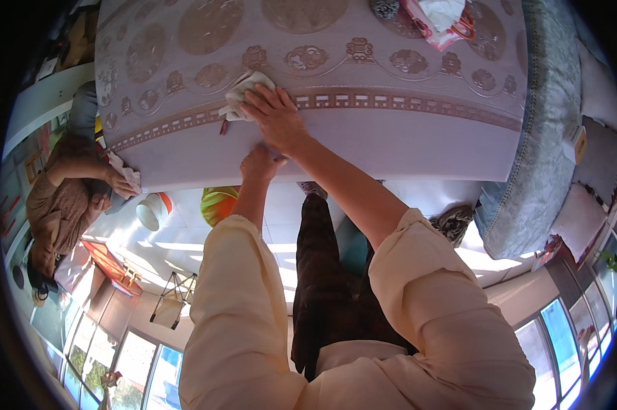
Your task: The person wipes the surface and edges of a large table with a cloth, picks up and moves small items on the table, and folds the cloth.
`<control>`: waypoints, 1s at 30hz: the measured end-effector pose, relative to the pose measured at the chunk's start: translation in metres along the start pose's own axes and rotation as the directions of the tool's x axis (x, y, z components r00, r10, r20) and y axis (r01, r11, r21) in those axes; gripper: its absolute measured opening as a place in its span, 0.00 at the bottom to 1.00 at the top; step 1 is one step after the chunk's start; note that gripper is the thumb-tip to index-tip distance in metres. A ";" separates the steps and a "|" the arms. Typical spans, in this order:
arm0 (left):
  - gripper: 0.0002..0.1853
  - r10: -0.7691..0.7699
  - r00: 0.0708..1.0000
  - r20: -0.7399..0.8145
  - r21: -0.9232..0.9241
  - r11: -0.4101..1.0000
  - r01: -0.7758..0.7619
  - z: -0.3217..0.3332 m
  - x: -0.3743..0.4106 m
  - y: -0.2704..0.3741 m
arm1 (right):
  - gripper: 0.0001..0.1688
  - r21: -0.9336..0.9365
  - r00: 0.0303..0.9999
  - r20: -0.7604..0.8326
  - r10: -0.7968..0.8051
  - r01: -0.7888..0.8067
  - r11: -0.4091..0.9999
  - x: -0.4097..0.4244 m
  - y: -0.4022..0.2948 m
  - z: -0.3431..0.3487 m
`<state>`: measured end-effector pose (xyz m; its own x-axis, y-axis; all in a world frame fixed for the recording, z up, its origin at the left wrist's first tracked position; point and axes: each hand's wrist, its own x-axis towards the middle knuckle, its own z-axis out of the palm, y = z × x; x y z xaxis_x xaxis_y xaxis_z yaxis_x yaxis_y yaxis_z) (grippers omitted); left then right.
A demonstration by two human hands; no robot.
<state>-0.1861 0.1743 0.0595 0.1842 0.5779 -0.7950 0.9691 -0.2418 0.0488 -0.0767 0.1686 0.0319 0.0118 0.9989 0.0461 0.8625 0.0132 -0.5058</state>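
Note:
My right hand (pixel 278 120) presses a folded pale cloth (pixel 247 89) against the patterned tablecloth (pixel 339 130), its fingers spread over the cloth's right side. Just below it, my left hand (pixel 259 163) is curled near the front edge of the table. Whether those fingers pinch the tablecloth I cannot see. A small dark red tag or strip (pixel 223 127) lies beside the cloth's lower corner. The tablecloth is pale mauve, with brown medallions and a fretwork border.
At the left corner another person (pixel 65 200) has a hand on a pinkish cloth (pixel 126 174). A pink tissue pack (pixel 434 23) lies at the far right. Beneath the table edge are a white bucket (pixel 152 211) and a green-orange item (pixel 217 205). A grey-covered sofa (pixel 544 133) borders the right.

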 end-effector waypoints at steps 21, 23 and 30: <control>0.33 -0.052 0.993 0.104 -0.007 0.999 0.053 0.005 0.019 -0.039 | 0.29 -0.259 0.757 -0.396 0.520 -0.635 0.728 -0.282 0.378 -0.217; 0.33 -0.049 0.994 0.101 -0.005 0.999 0.050 -0.004 0.011 -0.028 | 0.28 -0.279 0.694 -0.442 0.568 -0.708 0.648 -0.308 0.351 -0.200; 0.35 -0.078 0.991 0.108 0.095 0.993 0.068 -0.011 0.007 -0.005 | 0.27 -0.088 0.540 -0.554 0.634 -0.795 0.600 -0.341 0.212 -0.133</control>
<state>-0.1882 0.1881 0.0603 0.0889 0.5079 -0.8568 0.9594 -0.2747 -0.0633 0.1689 -0.1749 0.0235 0.8335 0.5220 0.1812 0.5525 -0.7903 -0.2647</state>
